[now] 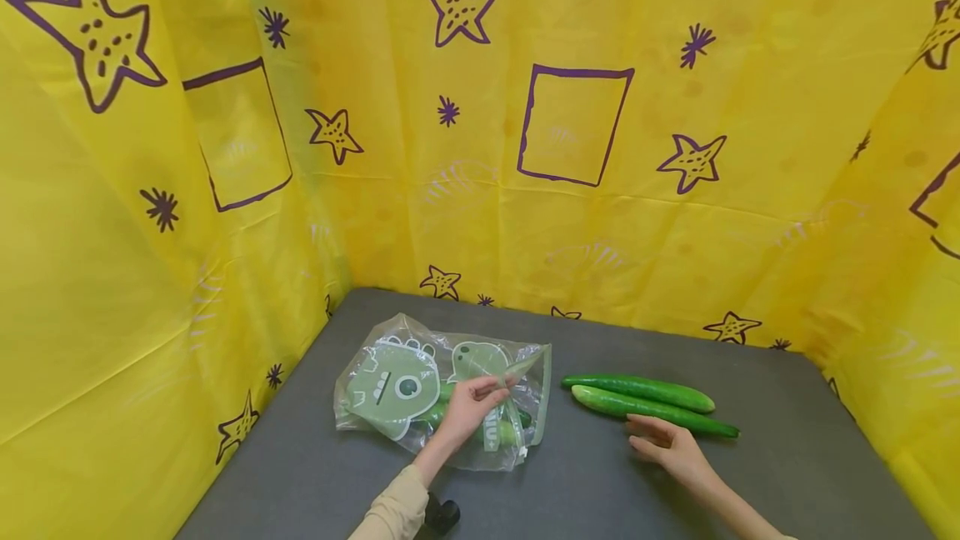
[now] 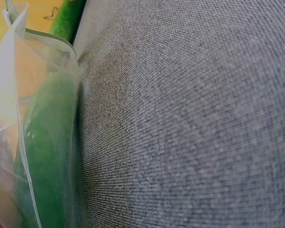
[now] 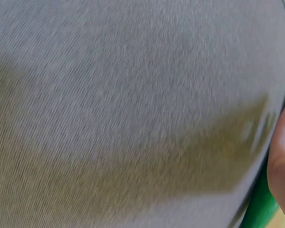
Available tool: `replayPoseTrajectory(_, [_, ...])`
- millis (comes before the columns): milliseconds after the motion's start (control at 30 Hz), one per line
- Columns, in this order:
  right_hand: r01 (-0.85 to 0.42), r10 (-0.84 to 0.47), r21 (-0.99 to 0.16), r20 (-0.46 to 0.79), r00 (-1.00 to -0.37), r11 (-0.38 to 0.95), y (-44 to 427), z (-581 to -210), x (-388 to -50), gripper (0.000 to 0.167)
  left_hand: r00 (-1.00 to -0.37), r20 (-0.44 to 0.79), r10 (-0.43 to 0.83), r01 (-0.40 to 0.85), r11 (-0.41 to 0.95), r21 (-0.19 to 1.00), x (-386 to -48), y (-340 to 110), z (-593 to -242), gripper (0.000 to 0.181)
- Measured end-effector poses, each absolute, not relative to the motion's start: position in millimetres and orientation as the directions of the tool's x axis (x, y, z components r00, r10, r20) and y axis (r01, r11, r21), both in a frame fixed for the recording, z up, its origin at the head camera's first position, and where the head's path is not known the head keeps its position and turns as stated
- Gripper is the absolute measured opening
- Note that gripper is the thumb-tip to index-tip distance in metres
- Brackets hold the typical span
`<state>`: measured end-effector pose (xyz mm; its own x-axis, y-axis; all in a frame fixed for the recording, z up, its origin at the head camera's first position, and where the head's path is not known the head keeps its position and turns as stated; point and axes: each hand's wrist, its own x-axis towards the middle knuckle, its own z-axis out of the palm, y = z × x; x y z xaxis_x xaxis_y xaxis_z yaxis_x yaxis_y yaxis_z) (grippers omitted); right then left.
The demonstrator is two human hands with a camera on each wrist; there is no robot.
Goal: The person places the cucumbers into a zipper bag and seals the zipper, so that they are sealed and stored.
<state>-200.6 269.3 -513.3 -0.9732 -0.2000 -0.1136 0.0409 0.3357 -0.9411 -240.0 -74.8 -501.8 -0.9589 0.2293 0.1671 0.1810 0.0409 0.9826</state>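
Observation:
A clear zip bag (image 1: 375, 423) printed with green cartoon monsters lies on the grey table. At least one green cucumber (image 2: 47, 156) shows through its plastic in the left wrist view. My left hand (image 1: 467, 413) pinches the raised plastic near the bag's right end, where the edge stands up. To the right of the bag, two long cucumbers lie side by side, a far one (image 1: 645, 390) and a near one (image 1: 660, 413). My right hand (image 1: 671, 450) is at the near cucumber's front side, fingers loosely extended; whether they touch it I cannot tell.
The grey cloth-like tabletop (image 1: 570, 498) is bounded at the back and sides by a yellow curtain (image 1: 600, 248) with purple stars. A small black object (image 1: 442, 515) shows beside the left sleeve (image 1: 397, 507).

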Motion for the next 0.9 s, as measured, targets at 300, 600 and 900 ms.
replayPoseTrajectory(300, [0.12, -0.127, -0.921, -0.178, -0.976, 0.371, 294.1, -507.0, -194.0, 0.058, -0.963, 0.162, 0.216, 0.176, 0.047, 0.983, -240.5, -74.8, -502.0, 0.027])
replayPoseTrajectory(600, [0.247, 0.016, -0.889, -0.261, -0.965, 0.385, 318.9, -510.3, -184.0, 0.061, -0.963, 0.168, 0.211, 0.182, 0.049, 0.982, -241.2, -74.5, -503.8, 0.025])
replayPoseTrajectory(900, [0.308, 0.084, -0.869, -0.3, -0.95, 0.388, 343.7, -510.4, -175.0, 0.068, -0.964, 0.163, 0.209, 0.176, 0.048, 0.983, -240.2, -74.3, -502.3, 0.026])
